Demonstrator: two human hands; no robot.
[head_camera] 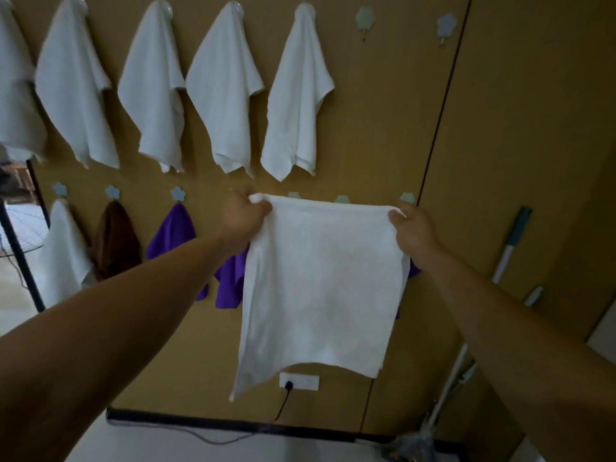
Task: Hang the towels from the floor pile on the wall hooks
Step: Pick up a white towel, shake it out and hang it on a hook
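Observation:
I hold a white towel (320, 285) spread flat in front of the brown wall. My left hand (245, 216) grips its top left corner and my right hand (413, 230) pinches its top right corner. Behind the towel's top edge run the lower-row hooks (407, 197), three of them peeking over it. Two upper-row hooks (365, 19) at the right are bare. Several white towels (298, 98) hang from the upper hooks. The floor pile is out of view.
On the lower row hang a white towel (61, 248), a brown towel (115, 240) and purple towels (173, 233). A wall socket (299, 381) with a cord sits below. A mop handle (510, 245) leans at the right; a black frame (20, 241) stands at the left.

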